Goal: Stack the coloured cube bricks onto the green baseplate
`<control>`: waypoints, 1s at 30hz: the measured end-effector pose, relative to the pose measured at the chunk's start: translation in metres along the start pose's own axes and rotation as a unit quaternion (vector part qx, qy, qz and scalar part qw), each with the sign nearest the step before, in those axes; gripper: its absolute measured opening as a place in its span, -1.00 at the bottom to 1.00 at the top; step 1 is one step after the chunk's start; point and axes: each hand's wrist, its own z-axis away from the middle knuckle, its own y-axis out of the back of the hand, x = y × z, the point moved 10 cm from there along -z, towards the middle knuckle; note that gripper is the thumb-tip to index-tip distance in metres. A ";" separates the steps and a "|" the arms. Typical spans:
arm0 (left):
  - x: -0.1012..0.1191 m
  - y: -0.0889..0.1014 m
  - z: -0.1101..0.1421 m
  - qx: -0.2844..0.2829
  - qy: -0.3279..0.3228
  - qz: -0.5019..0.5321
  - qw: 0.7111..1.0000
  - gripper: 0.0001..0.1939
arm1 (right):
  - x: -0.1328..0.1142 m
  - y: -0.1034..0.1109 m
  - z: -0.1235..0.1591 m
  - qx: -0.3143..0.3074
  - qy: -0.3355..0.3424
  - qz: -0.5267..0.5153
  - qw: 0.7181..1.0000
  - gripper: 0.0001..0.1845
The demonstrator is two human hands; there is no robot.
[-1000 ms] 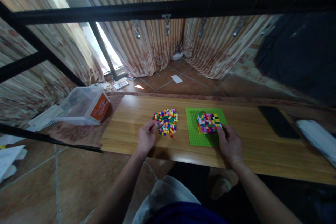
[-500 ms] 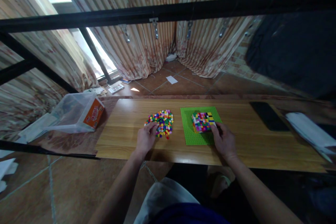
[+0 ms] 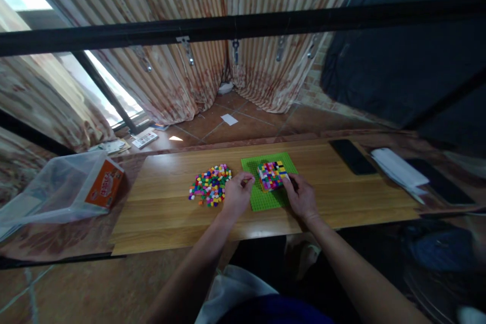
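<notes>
A low block of many-coloured toy bricks (image 3: 270,176) sits on a green studded baseplate (image 3: 261,203). My right hand (image 3: 302,196) grips the block's right side, thumb along its edge and the other fingers curled behind. My left hand (image 3: 238,195) is above the baseplate's left edge, just left of the block, thumb and forefinger pinched together. Whatever is between those fingertips is too small to make out. Left of this hand a loose pile of small coloured bricks (image 3: 212,185) lies on the wooden table (image 3: 159,212).
A clear plastic box (image 3: 64,182) with an orange label stands beyond the table's left end. Toward the right end lie a dark flat phone-like slab (image 3: 353,157) and a white packet (image 3: 398,169). A black metal bar (image 3: 212,28) with hanging clips crosses in front of the curtains.
My left hand has left the brick pile and moved right to the baseplate, fingertips still pinched. My right hand has stayed at the block. The whole view has swung to the right.
</notes>
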 end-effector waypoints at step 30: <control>0.001 -0.032 -0.038 -0.030 0.019 0.003 0.999 -0.90 | -0.001 0.001 0.000 0.003 -0.005 0.000 1.000 -0.53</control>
